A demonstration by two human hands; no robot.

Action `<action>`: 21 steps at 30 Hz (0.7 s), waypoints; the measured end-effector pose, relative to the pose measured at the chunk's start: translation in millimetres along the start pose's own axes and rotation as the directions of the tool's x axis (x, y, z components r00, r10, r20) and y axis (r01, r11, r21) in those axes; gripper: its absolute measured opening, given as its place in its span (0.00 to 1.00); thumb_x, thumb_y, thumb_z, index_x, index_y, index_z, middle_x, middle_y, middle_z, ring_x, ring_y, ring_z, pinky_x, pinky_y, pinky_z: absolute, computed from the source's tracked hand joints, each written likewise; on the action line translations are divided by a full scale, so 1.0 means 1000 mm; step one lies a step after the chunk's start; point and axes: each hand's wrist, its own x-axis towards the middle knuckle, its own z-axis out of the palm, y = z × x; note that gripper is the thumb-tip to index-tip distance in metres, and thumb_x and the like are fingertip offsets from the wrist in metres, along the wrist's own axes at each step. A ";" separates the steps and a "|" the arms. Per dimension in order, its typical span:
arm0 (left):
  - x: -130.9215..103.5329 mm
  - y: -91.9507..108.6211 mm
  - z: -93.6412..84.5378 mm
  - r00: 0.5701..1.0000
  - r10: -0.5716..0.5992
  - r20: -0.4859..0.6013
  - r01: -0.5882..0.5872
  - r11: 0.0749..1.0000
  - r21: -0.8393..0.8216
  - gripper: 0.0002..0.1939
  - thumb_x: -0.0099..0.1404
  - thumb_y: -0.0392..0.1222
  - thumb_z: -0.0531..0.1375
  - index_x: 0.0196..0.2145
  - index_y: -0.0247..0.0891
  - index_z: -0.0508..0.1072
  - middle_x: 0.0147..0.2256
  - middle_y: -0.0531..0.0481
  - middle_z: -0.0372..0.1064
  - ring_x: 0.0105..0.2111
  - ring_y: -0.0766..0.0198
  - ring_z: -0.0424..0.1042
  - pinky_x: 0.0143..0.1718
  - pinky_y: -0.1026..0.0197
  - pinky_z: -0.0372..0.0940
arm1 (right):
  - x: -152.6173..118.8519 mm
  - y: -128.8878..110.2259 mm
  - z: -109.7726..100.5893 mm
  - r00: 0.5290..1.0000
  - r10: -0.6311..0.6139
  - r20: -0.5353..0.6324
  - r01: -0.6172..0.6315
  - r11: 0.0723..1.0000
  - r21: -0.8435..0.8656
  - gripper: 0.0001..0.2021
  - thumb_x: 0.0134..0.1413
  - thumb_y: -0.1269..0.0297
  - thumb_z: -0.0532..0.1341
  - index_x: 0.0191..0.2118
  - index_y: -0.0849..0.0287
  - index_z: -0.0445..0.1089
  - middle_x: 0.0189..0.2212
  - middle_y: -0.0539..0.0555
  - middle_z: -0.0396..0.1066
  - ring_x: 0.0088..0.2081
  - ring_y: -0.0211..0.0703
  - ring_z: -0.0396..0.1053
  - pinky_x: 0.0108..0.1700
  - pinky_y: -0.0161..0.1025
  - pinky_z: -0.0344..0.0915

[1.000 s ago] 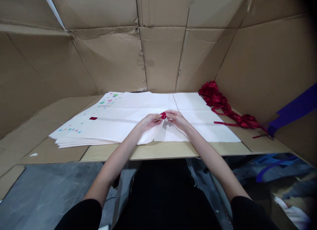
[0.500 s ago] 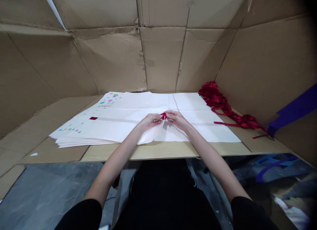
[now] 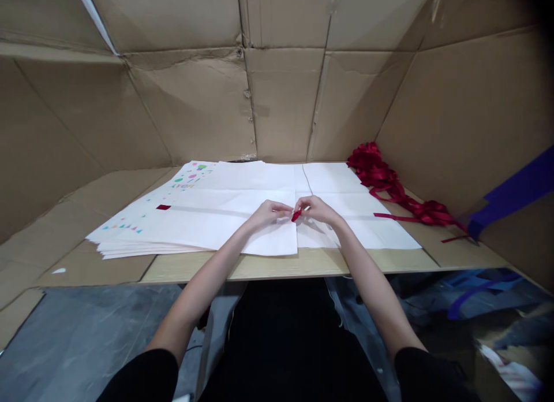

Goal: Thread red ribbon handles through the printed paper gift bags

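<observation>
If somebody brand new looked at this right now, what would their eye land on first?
Probably the tangled red ribbon, heaped along the right edge of the white sheets. Next might come the small red piece pinched in the right hand over the sheets, with the left hand close beside it. The purple-blue strip at the far right also stands out against brown cardboard.

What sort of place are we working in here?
Probably a makeshift craft or packing bench: cardboard walls screen a wooden table, layered white sheets cover much of it, and a heap of red ribbon lies at the right.
</observation>
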 end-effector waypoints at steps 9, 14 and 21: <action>0.005 -0.014 -0.001 0.985 0.163 -0.048 -0.116 0.853 0.509 0.13 0.45 0.34 0.67 0.32 0.38 0.78 0.38 0.44 0.73 0.43 0.49 0.68 0.51 0.56 0.56 | -0.006 0.004 -0.007 0.946 0.120 0.302 -0.042 0.967 -0.253 0.16 0.34 0.80 0.57 0.33 0.59 0.72 0.31 0.51 0.73 0.34 0.40 0.68 0.33 0.32 0.62; 0.008 -0.022 -0.002 0.985 0.172 -0.020 -0.131 0.818 0.560 0.12 0.46 0.37 0.67 0.32 0.38 0.78 0.39 0.43 0.73 0.43 0.49 0.68 0.51 0.55 0.56 | -0.005 0.004 -0.004 0.935 0.063 0.349 0.042 0.957 -0.286 0.09 0.45 0.66 0.61 0.34 0.59 0.76 0.30 0.52 0.74 0.31 0.40 0.68 0.33 0.33 0.60; 0.011 -0.025 -0.003 0.986 0.163 -0.036 -0.120 0.842 0.526 0.11 0.44 0.37 0.69 0.29 0.39 0.78 0.37 0.45 0.73 0.43 0.50 0.67 0.52 0.56 0.55 | -0.001 0.008 0.004 0.969 0.176 0.171 -0.108 0.930 -0.350 0.08 0.38 0.62 0.67 0.28 0.59 0.75 0.26 0.51 0.74 0.30 0.40 0.68 0.32 0.33 0.60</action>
